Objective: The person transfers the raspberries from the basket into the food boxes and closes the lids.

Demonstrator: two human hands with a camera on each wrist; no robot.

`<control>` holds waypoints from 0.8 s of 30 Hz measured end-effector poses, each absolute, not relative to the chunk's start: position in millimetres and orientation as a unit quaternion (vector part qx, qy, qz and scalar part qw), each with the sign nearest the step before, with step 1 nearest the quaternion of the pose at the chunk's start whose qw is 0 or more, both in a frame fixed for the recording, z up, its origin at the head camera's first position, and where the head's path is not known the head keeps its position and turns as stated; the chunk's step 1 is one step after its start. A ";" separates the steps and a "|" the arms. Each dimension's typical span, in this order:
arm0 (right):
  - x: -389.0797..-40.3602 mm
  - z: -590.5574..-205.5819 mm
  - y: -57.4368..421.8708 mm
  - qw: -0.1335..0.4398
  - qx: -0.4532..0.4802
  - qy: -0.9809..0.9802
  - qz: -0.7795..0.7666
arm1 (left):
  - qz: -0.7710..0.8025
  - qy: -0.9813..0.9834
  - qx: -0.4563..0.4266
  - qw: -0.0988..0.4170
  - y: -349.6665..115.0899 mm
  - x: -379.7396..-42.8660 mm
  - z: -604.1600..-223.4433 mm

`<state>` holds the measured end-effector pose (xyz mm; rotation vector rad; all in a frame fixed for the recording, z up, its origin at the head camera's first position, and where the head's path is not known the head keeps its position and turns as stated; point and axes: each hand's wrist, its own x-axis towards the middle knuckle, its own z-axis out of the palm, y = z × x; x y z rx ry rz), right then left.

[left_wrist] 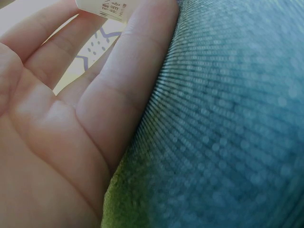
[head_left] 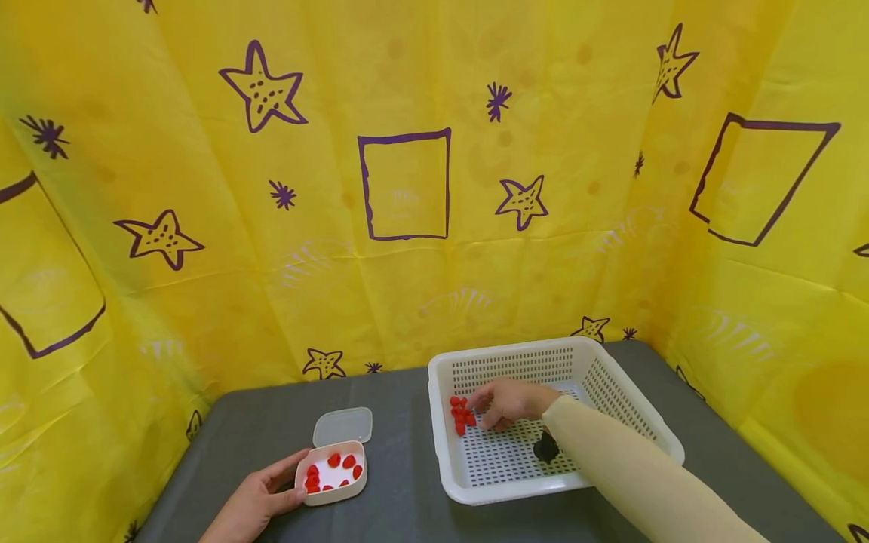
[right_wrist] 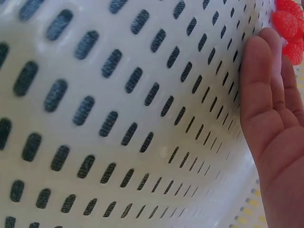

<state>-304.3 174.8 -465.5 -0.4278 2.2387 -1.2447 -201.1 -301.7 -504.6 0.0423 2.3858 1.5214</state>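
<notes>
On the left, my left hand (head_left: 261, 494) grips the near left corner of a small pale box (head_left: 339, 494), fingers behind it and thumb on its front. Several red raspberries lie inside the box. A printed label on the box (left_wrist: 111, 8) shows at the top of the left wrist view. My right hand (head_left: 509, 401) reaches into a white slotted basket (head_left: 502, 494), fingers loosely bent next to a cluster of red raspberries (head_left: 459, 412) by the left wall. In the right wrist view the fingertips are close to the raspberries (right_wrist: 287, 26); whether they touch cannot be told.
Behind the box lies a translucent lid (head_left: 342, 427). A black object (head_left: 545, 447) shows under my right wrist. Box and basket stand on a dark grey table (head_left: 400, 452), enclosed by a yellow patterned curtain (head_left: 407, 302) at the back and sides.
</notes>
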 end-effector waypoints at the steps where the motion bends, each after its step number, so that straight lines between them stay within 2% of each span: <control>1: -304.4 -465.6 174.2 0.269 -0.161 0.832 -0.458 | 0.531 0.833 0.014 0.155 -302.0 -201.0 -504.6; 13: -301.1 -461.5 165.5 0.254 -0.172 0.865 -0.397 | 0.536 0.829 0.010 0.159 -301.3 -199.6 -501.4; 24: -301.0 -465.3 155.2 0.211 -0.200 0.914 -0.284 | 0.538 0.829 0.028 0.152 -302.8 -198.4 -503.0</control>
